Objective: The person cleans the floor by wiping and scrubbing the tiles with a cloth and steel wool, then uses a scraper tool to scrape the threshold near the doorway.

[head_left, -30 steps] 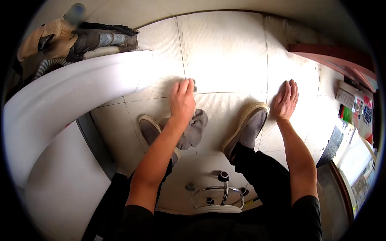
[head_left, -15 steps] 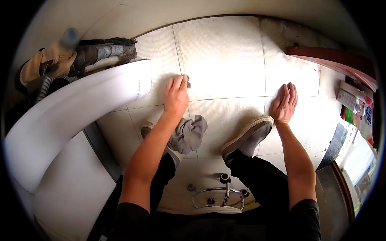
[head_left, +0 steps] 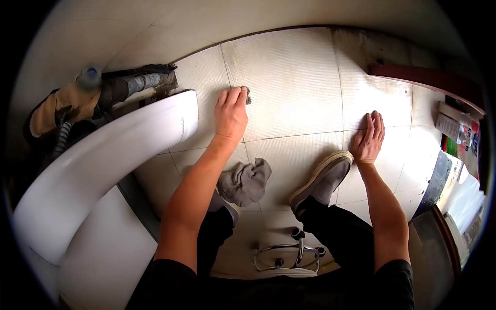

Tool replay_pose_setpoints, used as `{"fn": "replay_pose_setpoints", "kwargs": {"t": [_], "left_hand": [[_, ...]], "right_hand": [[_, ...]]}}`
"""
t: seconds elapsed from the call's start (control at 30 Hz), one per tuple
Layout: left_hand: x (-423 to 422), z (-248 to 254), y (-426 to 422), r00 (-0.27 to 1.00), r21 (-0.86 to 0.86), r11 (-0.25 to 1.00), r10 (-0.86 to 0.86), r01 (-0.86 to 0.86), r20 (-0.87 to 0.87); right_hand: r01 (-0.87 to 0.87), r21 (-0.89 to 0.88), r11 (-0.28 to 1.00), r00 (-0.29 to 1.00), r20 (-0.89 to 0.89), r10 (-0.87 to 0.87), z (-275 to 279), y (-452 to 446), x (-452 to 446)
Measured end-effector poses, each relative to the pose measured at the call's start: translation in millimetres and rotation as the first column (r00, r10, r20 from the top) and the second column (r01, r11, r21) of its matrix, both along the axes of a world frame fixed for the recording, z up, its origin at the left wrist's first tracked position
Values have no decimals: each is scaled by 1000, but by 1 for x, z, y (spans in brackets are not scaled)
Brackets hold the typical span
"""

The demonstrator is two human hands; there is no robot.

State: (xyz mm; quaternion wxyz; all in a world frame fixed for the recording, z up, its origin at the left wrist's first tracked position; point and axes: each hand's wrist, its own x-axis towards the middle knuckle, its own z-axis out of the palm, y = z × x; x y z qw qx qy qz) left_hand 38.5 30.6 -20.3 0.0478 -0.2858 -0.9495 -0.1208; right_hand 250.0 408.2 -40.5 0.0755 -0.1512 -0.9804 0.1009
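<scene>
My left hand is closed on a small dark grey scouring pad, pressed against the pale ribbed floor tiles. Only the pad's right edge shows past the fingers. Flat on the tiles at the right, beside my shoe, my right hand has its fingers stretched out and holds nothing. Between my feet and below the left hand lies a crumpled grey cloth, partly over my other shoe.
A white pedestal basin curves along the left, with wrapped pipes behind it. Behind my legs stands a wheeled stool base. Packages line the right side below a dark red board. A wall closes off the far end.
My left hand with the scouring pad has shifted slightly up and right along the tile. The right hand stays planted on the floor. The whole view has tilted a little.
</scene>
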Motion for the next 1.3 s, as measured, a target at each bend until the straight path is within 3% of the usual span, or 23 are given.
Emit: {"fn": "replay_pose_setpoints", "kwargs": {"t": [0.17, 0.23, 0.33, 0.43, 0.53, 0.63, 0.77, 0.87, 1.03, 1.3], "left_hand": [[-95, -11, 26, 988, 13, 1000, 22, -20, -154], [-120, -13, 36, 990, -67, 994, 77, -86, -121], [-92, -10, 34, 984, -56, 985, 159, -164, -86], [-50, -7, 16, 995, -96, 991, 91, -93, -29], [-76, -11, 20, 993, -84, 996, 13, -23, -121], [-116, -14, 32, 990, -92, 993, 67, -78, -120], [-104, -7, 31, 990, -50, 993, 101, -106, -98], [-80, -9, 20, 996, -74, 993, 92, -90, 21], [-121, -9, 33, 996, -65, 995, 77, -80, -42], [-90, -1, 20, 977, -78, 991, 123, -111, 173]], "right_hand": [[-12, 7, 1000, 1000, -11, 12, -4, 3, 2], [-10, 8, 1000, 1000, -2, 10, -1, 1, -1], [-8, 7, 1000, 1000, 4, 8, 1, 3, 1], [0, 8, 1000, 1000, 10, 0, 0, 3, 2], [-11, 3, 1000, 1000, 20, 11, 0, 3, 1], [-12, 15, 1000, 1000, 9, 12, -2, 5, 1], [-2, -4, 1000, 1000, -9, 2, 1, 1, 0], [1, -11, 1000, 1000, -5, -1, 2, 2, -1], [-6, 14, 1000, 1000, -20, 7, 1, 3, -3], [4, -10, 1000, 1000, 0, -4, 1, 3, 1]]}}
